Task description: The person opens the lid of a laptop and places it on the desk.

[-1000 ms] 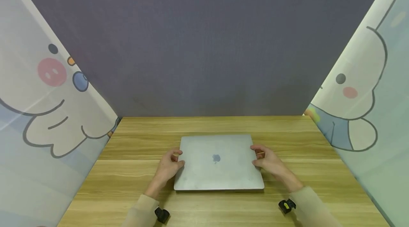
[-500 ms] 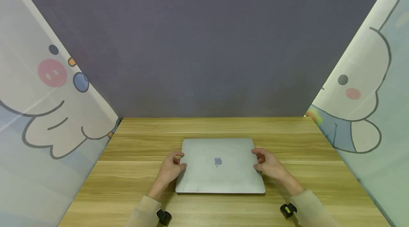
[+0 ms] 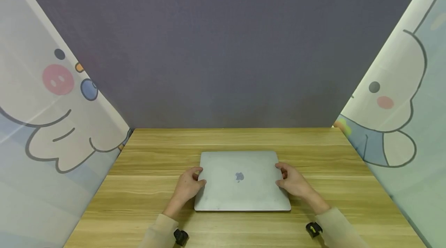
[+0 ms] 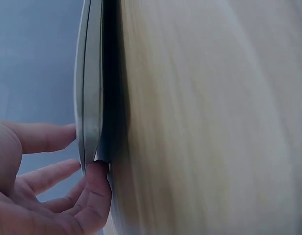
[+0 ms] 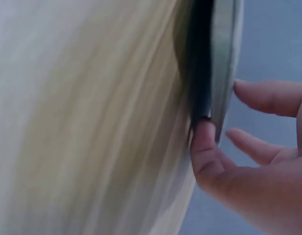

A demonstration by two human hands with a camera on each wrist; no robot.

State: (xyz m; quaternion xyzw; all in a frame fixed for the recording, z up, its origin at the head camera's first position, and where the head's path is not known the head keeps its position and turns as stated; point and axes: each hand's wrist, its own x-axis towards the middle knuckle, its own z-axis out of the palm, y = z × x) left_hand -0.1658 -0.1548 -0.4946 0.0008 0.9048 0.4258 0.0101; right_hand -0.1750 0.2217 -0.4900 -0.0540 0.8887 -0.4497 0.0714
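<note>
A closed silver laptop (image 3: 244,195), its lid logo facing up, lies flat or nearly so above the wooden table. My left hand (image 3: 187,184) grips its left edge, and my right hand (image 3: 295,180) grips the right edge. In the left wrist view, the thumb meets the lid side of the laptop (image 4: 93,73) while a finger curls under its base. The right wrist view gives a matching pinch, with the right hand (image 5: 256,161) curled round the laptop's edge (image 5: 221,58). A dark shadowed gap runs between base and table in both wrist views.
The wooden table (image 3: 156,147) reaches back to a grey partition (image 3: 223,54). Cartoon-printed curtains stand at the left (image 3: 28,186) and right (image 3: 418,186). Black wrist cameras sit at the left cuff (image 3: 180,236) and right cuff (image 3: 314,229).
The laptop has come slightly nearer me and shifted a little to the right, looking more level than a second ago. Both hands have kept their grip and moved with it.
</note>
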